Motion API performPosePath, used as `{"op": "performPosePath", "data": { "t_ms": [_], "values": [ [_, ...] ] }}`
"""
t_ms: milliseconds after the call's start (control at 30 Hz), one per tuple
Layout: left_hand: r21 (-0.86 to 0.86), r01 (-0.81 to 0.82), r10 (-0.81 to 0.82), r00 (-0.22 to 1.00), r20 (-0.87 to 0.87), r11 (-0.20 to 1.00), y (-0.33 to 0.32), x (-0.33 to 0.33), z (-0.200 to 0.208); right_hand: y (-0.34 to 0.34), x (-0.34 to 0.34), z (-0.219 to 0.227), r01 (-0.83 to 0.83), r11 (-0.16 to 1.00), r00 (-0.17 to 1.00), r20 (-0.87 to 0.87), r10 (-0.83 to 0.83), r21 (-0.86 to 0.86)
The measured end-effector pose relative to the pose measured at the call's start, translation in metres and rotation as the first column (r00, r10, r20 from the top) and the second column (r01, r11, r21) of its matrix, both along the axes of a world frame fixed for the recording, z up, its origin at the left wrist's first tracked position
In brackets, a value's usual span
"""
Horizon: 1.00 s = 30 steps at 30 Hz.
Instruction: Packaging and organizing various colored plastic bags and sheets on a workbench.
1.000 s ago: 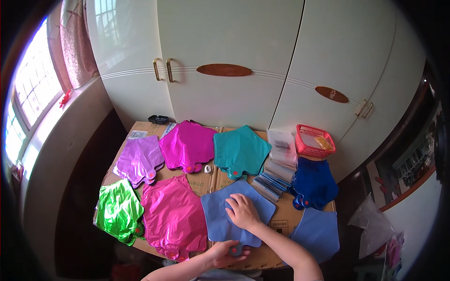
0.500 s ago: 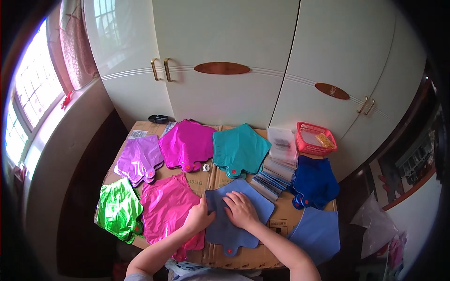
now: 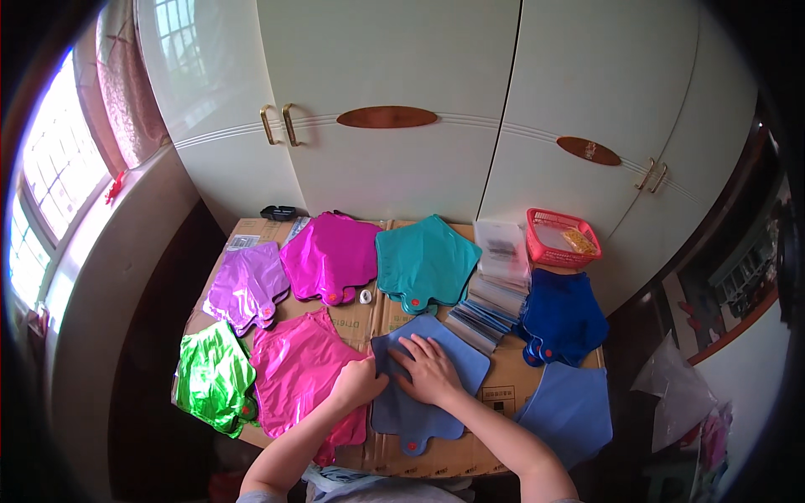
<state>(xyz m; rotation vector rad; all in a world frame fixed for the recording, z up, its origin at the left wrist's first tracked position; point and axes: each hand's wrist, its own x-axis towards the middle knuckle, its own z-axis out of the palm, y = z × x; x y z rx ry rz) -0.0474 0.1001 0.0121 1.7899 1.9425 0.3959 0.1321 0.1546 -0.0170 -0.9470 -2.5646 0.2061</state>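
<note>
A flat blue-grey foil balloon [image 3: 457, 411], star-shaped with a tail and a red dot, lies before me on the cardboard. My right hand [image 3: 428, 373] rests on its upper middle, fingers spread flat. At the balloon's left edge, my left hand [image 3: 359, 383] is closed with its fingers curled; what they pinch, if anything, is hidden. A pink foil balloon stack [image 3: 293, 360] reaches under my left hand and wrist. Another blue-grey balloon [image 3: 570, 415] lies to the right of my right forearm.
Around lie balloon stacks: green [image 3: 214, 377], lilac [image 3: 247, 281], magenta [image 3: 331, 256], teal [image 3: 426, 256] and dark blue [image 3: 566, 314]. A fanned row of clear sleeves [image 3: 486, 310], a red basket [image 3: 562, 260] and a small white object [image 3: 366, 297] share the cardboard [image 3: 360, 331]. White cabinets [image 3: 394, 176] stand behind.
My left hand's fingers have curled in more at the balloon's left edge. My right hand stays flat on the balloon, its fingers slightly shifted. The whole view has moved a little.
</note>
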Motion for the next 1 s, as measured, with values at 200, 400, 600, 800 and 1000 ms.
{"op": "performPosePath", "data": {
  "t_ms": [200,400,600,800,1000],
  "values": [
    [-0.115,0.073,-0.090,0.984,-0.151,0.991,0.001,0.007,0.014,-0.001,0.000,0.001,0.004,1.000,1.000,0.023,-0.004,-0.008],
    [-0.072,0.144,-0.152,0.981,-0.117,0.987,0.004,0.009,0.014,0.000,0.002,-0.009,0.004,1.000,1.000,-0.018,-0.004,0.012],
    [0.065,-0.029,0.029,1.000,0.002,0.997,0.004,0.011,0.007,0.000,0.002,-0.004,0.000,0.999,1.000,0.015,-0.001,0.037],
    [0.005,-0.034,0.034,0.999,-0.043,0.999,0.007,0.005,-0.002,-0.001,0.001,-0.003,0.001,1.000,1.000,0.018,-0.002,0.026],
    [-0.047,0.092,-0.095,0.992,-0.088,0.995,0.001,0.016,0.011,0.001,0.003,-0.009,0.004,1.000,1.000,0.024,-0.005,0.026]
  ]
}}
